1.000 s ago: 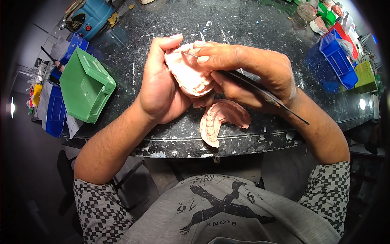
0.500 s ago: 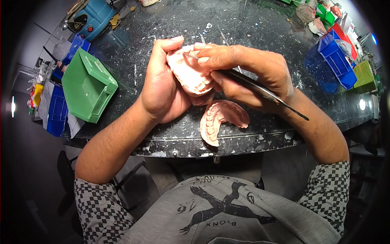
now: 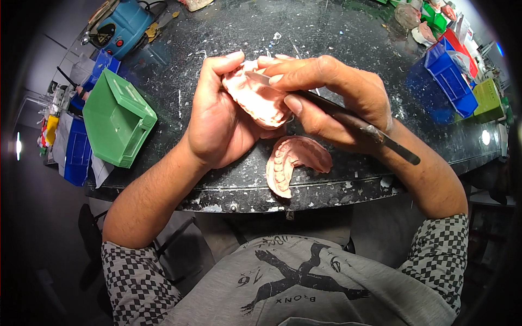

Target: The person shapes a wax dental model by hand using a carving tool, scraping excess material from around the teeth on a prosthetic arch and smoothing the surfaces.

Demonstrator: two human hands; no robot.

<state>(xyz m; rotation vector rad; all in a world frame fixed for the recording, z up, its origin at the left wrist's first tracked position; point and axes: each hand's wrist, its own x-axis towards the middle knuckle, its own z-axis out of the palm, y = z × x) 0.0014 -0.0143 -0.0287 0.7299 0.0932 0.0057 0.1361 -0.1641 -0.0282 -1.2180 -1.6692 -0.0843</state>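
My left hand is closed around a pinkish plaster dental cast, thumb along its far left edge, holding it above the table. In my right hand is a dark, slim plaster knife, gripped like a pen. Its pale blade tip touches the cast's inner surface near the far left, and its flat, rounded end sticks out past my right wrist. A second dental cast, horseshoe-shaped with a row of teeth, lies on the table just nearer to me. Bright light washes out the held cast's detail.
The dark table is spattered with white plaster. At left stand a green bin and a blue bin; a blue machine sits behind. More blue bins and a lime-green box are at right. Thin metal tool lies beyond my hands.
The knife has rolled in my right fingers, so its flat side now faces up and the blade looks wider. The held cast has barely moved.
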